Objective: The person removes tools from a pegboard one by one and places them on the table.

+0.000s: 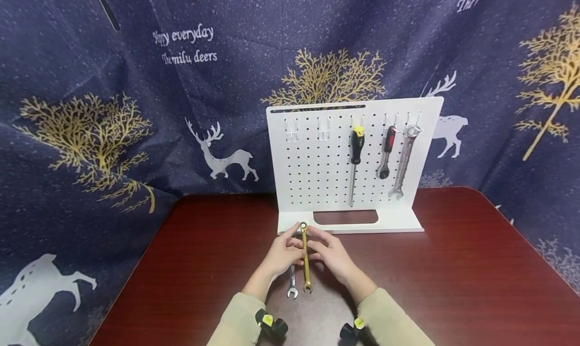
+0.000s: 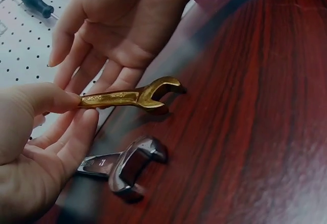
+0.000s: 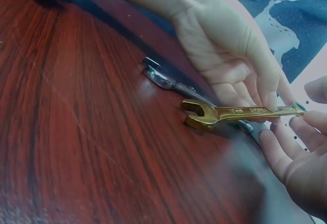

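A gold combination wrench (image 1: pixel 306 268) is held between both hands, ring end toward the pegboard and open end toward the person. My left hand (image 1: pixel 280 256) pinches its shaft between thumb and fingers, seen closely in the left wrist view. From the other side, my right hand (image 1: pixel 336 258) reaches in with loosely extended fingers, fingertips right at the ring end in the right wrist view. Beneath the left hand lies a silver wrench (image 1: pixel 292 284) on the table, its upper part hidden by that hand. Its open jaw shows below the gold wrench (image 2: pixel 117 99) in the left wrist view.
A white pegboard (image 1: pixel 317 177) stands behind the hands on the dark red table (image 1: pixel 462 265). From its hooks hang a screwdriver (image 1: pixel 357 147), a ratchet (image 1: pixel 388 147) and a large wrench (image 1: pixel 407 159). Two clear hooks (image 1: pixel 292 134) are at its left. Patterned blue cloth covers the wall.
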Available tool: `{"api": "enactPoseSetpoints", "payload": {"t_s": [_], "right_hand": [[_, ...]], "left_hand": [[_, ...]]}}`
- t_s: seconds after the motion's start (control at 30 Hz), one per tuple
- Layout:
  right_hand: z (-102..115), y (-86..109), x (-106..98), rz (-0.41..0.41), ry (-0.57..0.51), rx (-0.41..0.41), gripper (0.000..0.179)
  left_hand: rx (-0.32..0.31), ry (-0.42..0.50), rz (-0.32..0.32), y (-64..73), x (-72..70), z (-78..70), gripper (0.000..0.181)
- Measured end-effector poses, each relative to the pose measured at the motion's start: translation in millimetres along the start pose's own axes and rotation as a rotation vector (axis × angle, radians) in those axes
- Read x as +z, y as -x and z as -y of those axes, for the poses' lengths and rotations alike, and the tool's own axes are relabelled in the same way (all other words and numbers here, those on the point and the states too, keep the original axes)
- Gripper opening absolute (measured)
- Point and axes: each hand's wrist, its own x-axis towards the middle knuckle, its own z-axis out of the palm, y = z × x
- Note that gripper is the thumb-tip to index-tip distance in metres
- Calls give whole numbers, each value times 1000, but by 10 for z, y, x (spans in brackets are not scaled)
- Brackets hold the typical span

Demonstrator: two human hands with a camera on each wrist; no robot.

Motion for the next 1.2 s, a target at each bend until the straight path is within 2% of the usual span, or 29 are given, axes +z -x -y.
{"api": "enactPoseSetpoints", "payload": {"t_s": [0.23, 0.47, 0.77, 0.83, 1.03, 1.2], "right_hand": [[-21, 4, -18, 13, -16, 25, 52], [-34, 12, -9, 42, -59, 61, 54], [-74, 35, 7, 56, -68, 122, 56], [-74, 39, 10, 48, -58, 117, 55], [-82, 25, 26, 44, -28, 80, 49], [-85, 23, 22, 48, -7, 82, 45]], "left_hand": [[1, -10, 5, 5, 0, 27, 78], [17, -112, 3, 45, -17, -25, 71], [-1, -204, -1, 234, 19, -351, 56], [-7, -222, -4, 229, 12, -339, 54], [-38, -231, -35, 135, -55, -136, 47], [-75, -183, -39, 114, -79, -103, 45]]}}
